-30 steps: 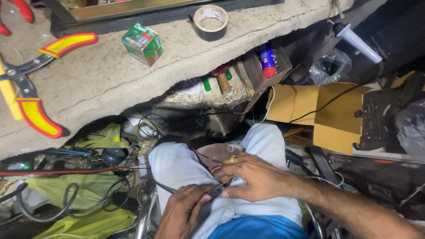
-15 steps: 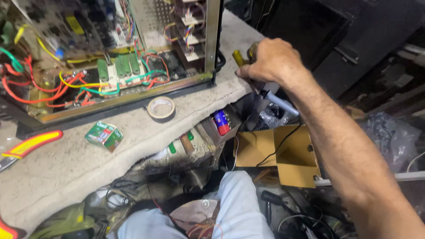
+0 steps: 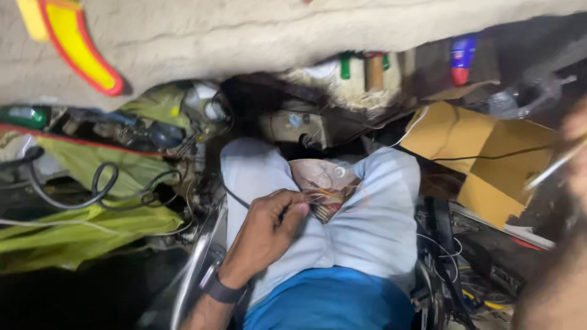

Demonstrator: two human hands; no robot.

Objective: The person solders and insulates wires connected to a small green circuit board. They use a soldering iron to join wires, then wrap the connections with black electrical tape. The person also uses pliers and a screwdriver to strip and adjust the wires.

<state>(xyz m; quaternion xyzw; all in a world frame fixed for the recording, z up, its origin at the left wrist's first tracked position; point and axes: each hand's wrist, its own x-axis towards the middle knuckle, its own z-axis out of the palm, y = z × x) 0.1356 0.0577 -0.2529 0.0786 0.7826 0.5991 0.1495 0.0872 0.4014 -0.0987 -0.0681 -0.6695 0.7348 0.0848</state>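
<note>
Your left hand [image 3: 266, 229] pinches wires [image 3: 318, 194] on the part [image 3: 324, 186] in your lap | right hand [image 3: 575, 146], 3 o'clock, blurred, grips a thin tool [image 3: 553, 166] | box [image 3: 483, 153] at 2.

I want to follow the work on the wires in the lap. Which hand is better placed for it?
Probably the left hand: it already rests at the wires in the lap. The right hand is far off, blurred, with a thin tool.

Dim, warm light – motion blur, right edge smeared

Pale blue trousers [image 3: 373, 226], yellow-and-red tool handle [image 3: 76, 46], brown cardboard box [image 3: 483, 153].
</note>
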